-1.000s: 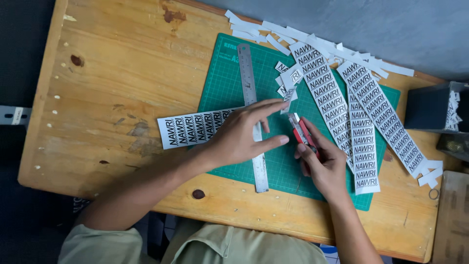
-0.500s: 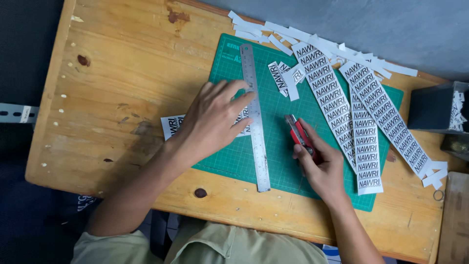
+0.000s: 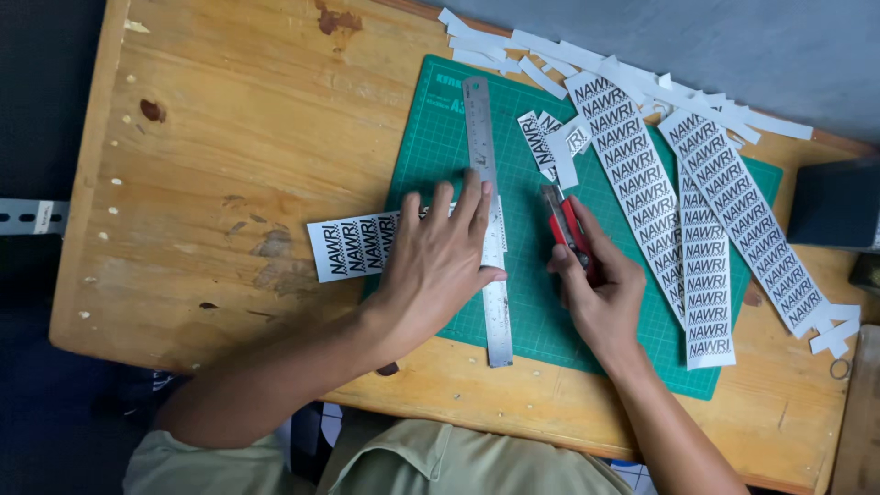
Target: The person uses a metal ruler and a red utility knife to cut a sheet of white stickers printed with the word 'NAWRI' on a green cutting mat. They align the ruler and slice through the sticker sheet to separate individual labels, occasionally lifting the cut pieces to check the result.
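My left hand (image 3: 438,261) lies flat, fingers spread, pressing a printed white paper strip (image 3: 353,246) and a steel ruler (image 3: 486,197) onto a green cutting mat (image 3: 536,293). The strip runs left off the mat onto the wooden table (image 3: 229,137). The ruler lies lengthwise across the mat, along my fingertips. My right hand (image 3: 600,293) grips a red utility knife (image 3: 566,227), its tip pointing away from me, just right of the ruler.
Three long printed strips (image 3: 697,229) lie on the mat's right side. Short cut pieces (image 3: 550,142) sit near the ruler's top. White paper offcuts (image 3: 587,60) are piled along the table's far edge. A dark box (image 3: 839,206) stands at the right edge.
The ruler has turned from slanted to lengthwise across the mat. My left hand slid over the strip and flattened on it. My right hand stays beside the ruler with the knife.
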